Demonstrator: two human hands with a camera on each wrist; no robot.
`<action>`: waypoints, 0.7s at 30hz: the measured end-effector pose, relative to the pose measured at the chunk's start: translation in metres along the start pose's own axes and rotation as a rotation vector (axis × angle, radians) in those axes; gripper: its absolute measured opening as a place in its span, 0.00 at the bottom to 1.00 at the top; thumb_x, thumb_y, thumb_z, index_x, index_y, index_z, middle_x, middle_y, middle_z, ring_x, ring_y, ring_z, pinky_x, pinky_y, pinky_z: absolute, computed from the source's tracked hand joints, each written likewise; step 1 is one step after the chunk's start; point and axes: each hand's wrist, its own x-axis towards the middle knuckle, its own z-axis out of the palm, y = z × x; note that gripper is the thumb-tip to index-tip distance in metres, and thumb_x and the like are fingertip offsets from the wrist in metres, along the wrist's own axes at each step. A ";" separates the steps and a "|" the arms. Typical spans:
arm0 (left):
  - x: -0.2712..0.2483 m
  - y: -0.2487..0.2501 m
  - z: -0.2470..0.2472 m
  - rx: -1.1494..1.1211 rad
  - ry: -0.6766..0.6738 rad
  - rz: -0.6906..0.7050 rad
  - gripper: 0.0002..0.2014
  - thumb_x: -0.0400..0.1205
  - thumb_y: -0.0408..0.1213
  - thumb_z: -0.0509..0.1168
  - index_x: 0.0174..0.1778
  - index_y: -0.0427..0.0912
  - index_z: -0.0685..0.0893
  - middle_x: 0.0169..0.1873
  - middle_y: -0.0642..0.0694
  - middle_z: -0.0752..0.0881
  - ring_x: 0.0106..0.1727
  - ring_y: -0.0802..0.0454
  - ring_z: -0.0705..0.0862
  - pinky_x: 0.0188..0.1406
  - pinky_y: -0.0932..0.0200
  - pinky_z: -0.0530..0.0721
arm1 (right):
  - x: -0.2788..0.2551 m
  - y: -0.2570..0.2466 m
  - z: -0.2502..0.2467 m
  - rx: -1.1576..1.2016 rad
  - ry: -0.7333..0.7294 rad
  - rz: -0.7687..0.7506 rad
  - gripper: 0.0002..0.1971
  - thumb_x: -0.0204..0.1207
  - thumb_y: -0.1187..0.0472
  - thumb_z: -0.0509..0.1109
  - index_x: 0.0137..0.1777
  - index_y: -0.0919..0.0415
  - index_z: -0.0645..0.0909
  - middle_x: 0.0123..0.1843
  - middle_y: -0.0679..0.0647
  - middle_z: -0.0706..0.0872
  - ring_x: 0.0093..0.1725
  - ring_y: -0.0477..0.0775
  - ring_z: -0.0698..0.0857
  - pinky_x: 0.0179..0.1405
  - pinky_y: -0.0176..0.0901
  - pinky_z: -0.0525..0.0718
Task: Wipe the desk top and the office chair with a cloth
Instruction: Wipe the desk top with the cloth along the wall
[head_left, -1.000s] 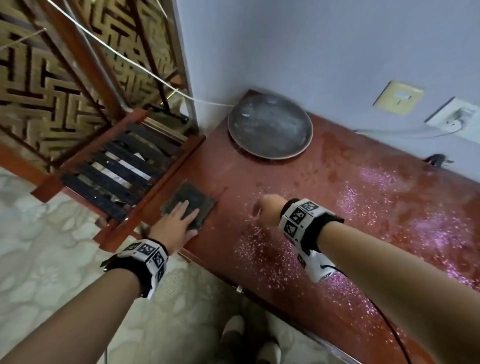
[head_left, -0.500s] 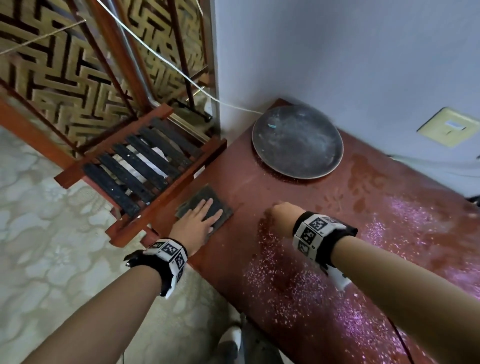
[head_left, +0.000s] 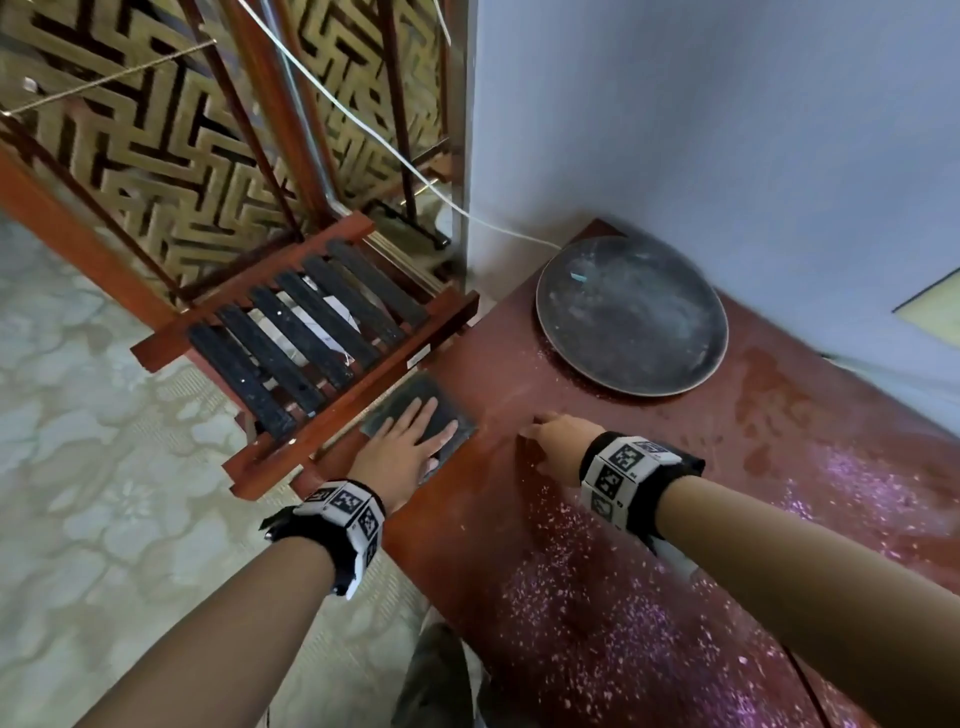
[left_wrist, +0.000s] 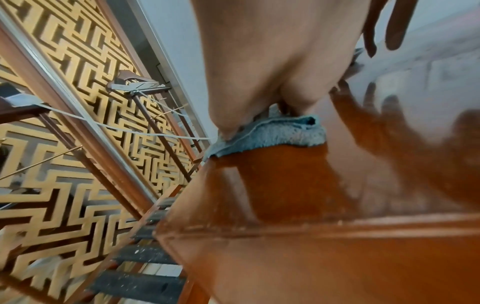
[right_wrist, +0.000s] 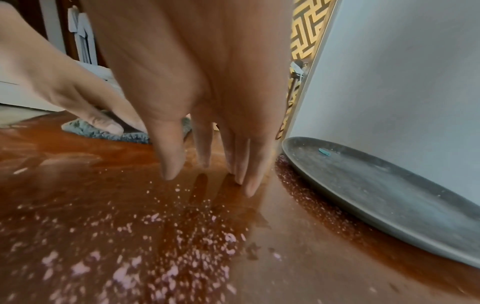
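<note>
The grey cloth (head_left: 445, 401) lies flat at the near-left corner of the red-brown desk top (head_left: 597, 519), beside the chair. My left hand (head_left: 415, 431) lies on it with its fingers spread and straight. In the left wrist view the palm (left_wrist: 259, 61) presses on the cloth's fluffy edge (left_wrist: 272, 135). A hand's width to the right, my right hand (head_left: 550, 436) stands on the desk. Its straight fingers (right_wrist: 241, 176) point down and touch the wood, holding nothing. Pink-white crumbs (right_wrist: 182, 257) cover the desk in front of it.
A round grey plate (head_left: 631, 314) sits at the desk's far corner against the white wall (head_left: 727, 130). A wooden chair (head_left: 306, 332) with black slats stands against the desk's left edge. A white cord (head_left: 363, 130) runs behind it. Patterned floor (head_left: 104, 467) lies to the left.
The head view has drawn closer and shifted. My left hand stays flat on the cloth at the same corner. My right hand has crept a little toward the plate.
</note>
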 end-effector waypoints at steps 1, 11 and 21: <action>-0.004 0.003 0.000 0.004 -0.017 0.016 0.26 0.90 0.46 0.42 0.82 0.56 0.39 0.81 0.46 0.31 0.82 0.47 0.33 0.81 0.48 0.46 | 0.002 -0.006 -0.003 -0.004 0.016 -0.003 0.25 0.79 0.61 0.64 0.76 0.56 0.68 0.77 0.59 0.67 0.71 0.63 0.74 0.68 0.54 0.76; -0.073 -0.025 0.056 -0.046 0.060 0.092 0.22 0.85 0.52 0.44 0.71 0.56 0.72 0.71 0.47 0.78 0.74 0.51 0.66 0.69 0.56 0.63 | 0.036 -0.134 0.014 -0.081 -0.028 -0.258 0.30 0.86 0.61 0.53 0.83 0.66 0.44 0.85 0.58 0.41 0.84 0.55 0.44 0.81 0.47 0.54; -0.050 -0.045 0.041 -0.032 0.195 -0.018 0.25 0.84 0.51 0.47 0.79 0.56 0.61 0.77 0.45 0.69 0.81 0.46 0.58 0.63 0.46 0.81 | 0.031 -0.077 -0.001 -0.043 -0.021 -0.080 0.31 0.84 0.60 0.57 0.82 0.65 0.47 0.85 0.58 0.44 0.84 0.57 0.48 0.81 0.50 0.56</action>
